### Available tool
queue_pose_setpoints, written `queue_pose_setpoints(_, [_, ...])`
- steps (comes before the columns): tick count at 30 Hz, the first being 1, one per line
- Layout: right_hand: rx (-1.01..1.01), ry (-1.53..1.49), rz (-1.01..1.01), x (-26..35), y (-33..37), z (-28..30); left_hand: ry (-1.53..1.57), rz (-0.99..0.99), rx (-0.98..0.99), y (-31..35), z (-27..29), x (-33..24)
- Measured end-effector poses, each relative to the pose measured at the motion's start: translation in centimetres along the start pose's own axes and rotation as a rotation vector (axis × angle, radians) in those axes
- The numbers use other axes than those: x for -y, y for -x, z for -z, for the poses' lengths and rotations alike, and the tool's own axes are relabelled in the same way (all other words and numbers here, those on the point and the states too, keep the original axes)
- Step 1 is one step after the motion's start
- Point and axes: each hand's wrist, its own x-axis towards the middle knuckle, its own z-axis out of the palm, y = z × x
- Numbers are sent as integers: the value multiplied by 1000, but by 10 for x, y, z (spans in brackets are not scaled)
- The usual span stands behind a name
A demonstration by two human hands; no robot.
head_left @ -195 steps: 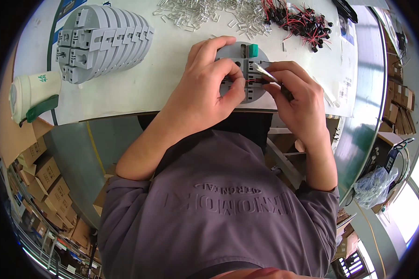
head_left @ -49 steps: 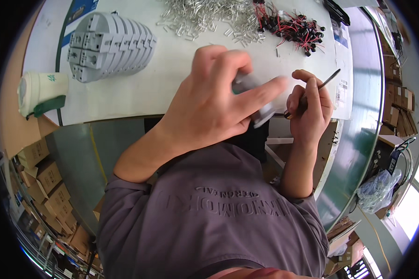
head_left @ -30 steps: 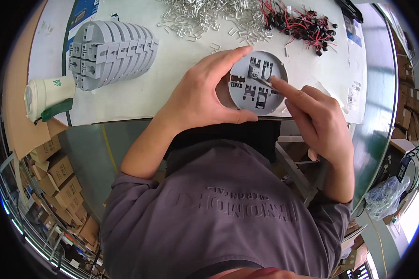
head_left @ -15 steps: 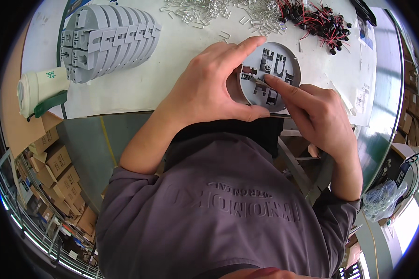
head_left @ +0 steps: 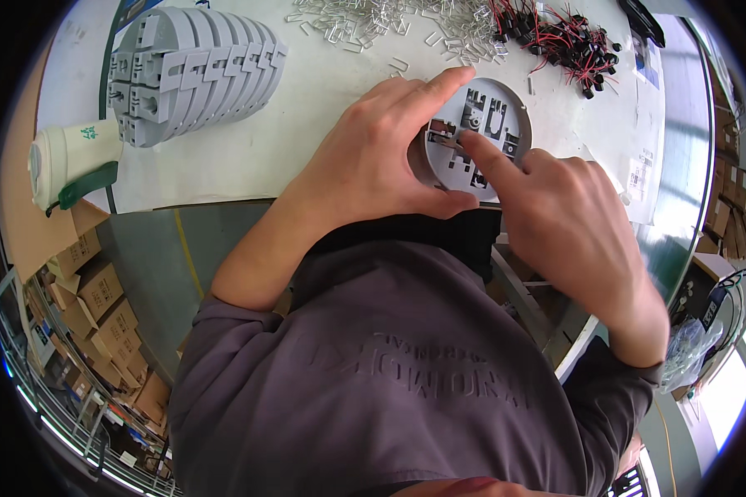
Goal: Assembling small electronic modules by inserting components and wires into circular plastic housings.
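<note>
My left hand (head_left: 381, 141) is wrapped round the left side of a round, shallow grey plastic housing (head_left: 518, 101), its thumb at the near rim and its index finger at the far one. Black clips and slotted mounts stand inside, with a dark reddish-brown block (head_left: 442, 129) at the left. My right hand (head_left: 568, 211) reaches in from the right; its index fingertip presses near the middle, beside a small thin metal-looking piece (head_left: 449, 142). The other right fingers are curled under, and whatever they may hold is hidden.
A row of similar grey housings (head_left: 199, 79) lies stacked on its side at the table's left, near a cream cylindrical container (head_left: 75, 161) with a green part. Bent metal clips (head_left: 356, 25) and black parts with red wires (head_left: 572, 54) are heaped at the back. Cardboard boxes (head_left: 104, 286) stand lower left.
My right index fingertip has shifted slightly left and is steeper, while the right wrist and forearm swung outward and nearer. The left hand keeps its hold; the housing has barely moved.
</note>
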Motion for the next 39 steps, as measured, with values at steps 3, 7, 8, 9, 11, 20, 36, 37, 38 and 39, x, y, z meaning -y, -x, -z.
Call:
queue_pose_setpoints(3, [81,351,26,15,-6,13,20,-26,-28,3,-1,3])
queue_pose_setpoints(7, [151,173,-29,9,-4,33,35,-18,-18,4,-3,5])
queue_pose_setpoints(8, [175,110,-44,9,-5,36,38,-11,-15,4,-3,5])
queue_pose_setpoints(9, [176,115,-41,10,-6,35,39,-11,-20,4,-3,6])
queue_pose_setpoints(11, [162,147,-40,12,-7,29,51,-13,-18,5,-3,7])
queue_pose_setpoints(20, [194,219,-97,20,-9,26,75,-10,-29,6,-3,10])
queue_pose_setpoints(36, [-319,-287,-181,22,32,-62,52,58,14,14,11,5])
queue_pose_setpoints(37, [-424,-230,-209,27,28,-79,42,82,19,17,12,7])
queue_pose_setpoints(38, [-526,-172,-242,31,26,-88,35,106,28,20,11,8])
queue_pose_setpoints(39, [-541,-177,-239,33,25,-92,21,99,31,21,10,6])
